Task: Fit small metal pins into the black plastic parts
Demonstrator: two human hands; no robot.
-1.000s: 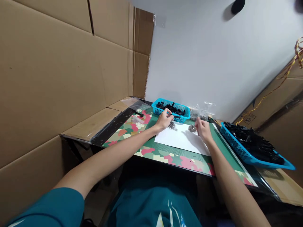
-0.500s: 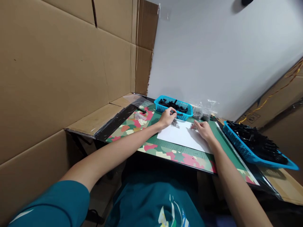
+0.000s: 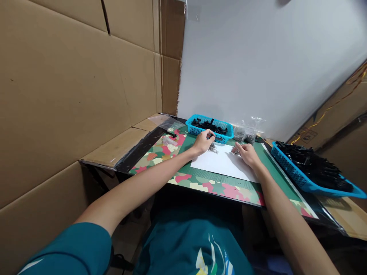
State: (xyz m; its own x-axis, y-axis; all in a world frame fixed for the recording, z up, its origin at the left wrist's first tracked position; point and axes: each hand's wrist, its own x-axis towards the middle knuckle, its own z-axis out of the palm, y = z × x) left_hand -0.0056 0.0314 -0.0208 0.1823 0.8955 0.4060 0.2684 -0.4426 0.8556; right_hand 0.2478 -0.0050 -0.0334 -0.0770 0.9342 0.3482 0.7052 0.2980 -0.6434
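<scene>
My left hand [image 3: 202,143] is above the left end of a white sheet [image 3: 220,164], its fingers curled around a small black part whose shape is mostly hidden. Just below those fingers lies a pile of tiny metal pieces [image 3: 213,148]. At the right end of the sheet my right hand [image 3: 247,154] has thumb and fingers drawn together over a second small pile of metal pieces [image 3: 235,151]. Whatever is between its fingertips is too small to make out. Behind the left hand stands a blue basket [image 3: 195,130] holding black parts [image 3: 205,125].
A larger blue basket [image 3: 295,175] heaped with black parts [image 3: 315,168] stands on the right. Clear plastic bags [image 3: 248,133] sit at the back. One black piece [image 3: 171,134] lies on the patterned mat [image 3: 160,152] at left. Cardboard walls [image 3: 86,84] flank the left side.
The view has shifted slightly. My left fingers have turned a little, and the black part shows less than before. My right hand stays over its pile.
</scene>
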